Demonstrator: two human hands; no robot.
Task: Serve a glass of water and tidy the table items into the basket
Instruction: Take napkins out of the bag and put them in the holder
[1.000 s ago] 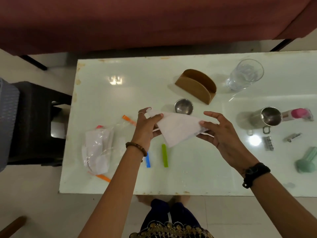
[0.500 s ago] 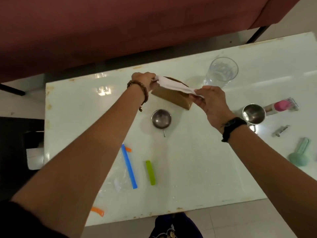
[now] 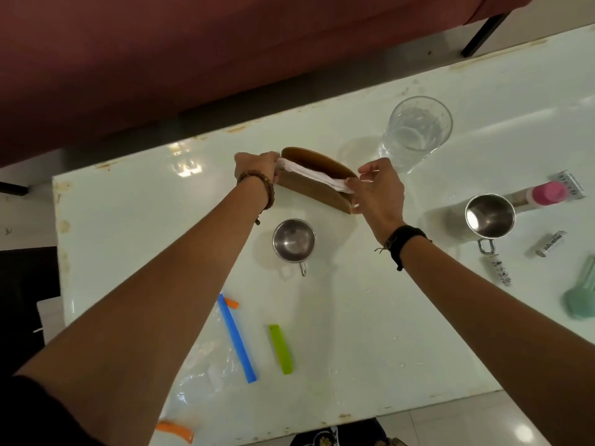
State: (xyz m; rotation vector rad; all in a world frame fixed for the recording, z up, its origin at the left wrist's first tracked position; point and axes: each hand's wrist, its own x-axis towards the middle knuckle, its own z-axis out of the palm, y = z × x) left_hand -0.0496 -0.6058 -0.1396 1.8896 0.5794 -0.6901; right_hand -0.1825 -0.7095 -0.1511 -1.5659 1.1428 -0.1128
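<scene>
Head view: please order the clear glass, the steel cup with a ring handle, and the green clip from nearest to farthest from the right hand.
Measured from the right hand:
1. Clear glass, just beyond the hand, toward the far edge.
2. Steel cup with the ring handle, off to its right.
3. Green clip, well back toward the near edge, on its left.

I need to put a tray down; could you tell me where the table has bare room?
Free: the strip between the small steel cup and larger steel mug, and left of the brown wooden napkin holder. Crowded: the right edge, and around the blue clip.
</scene>
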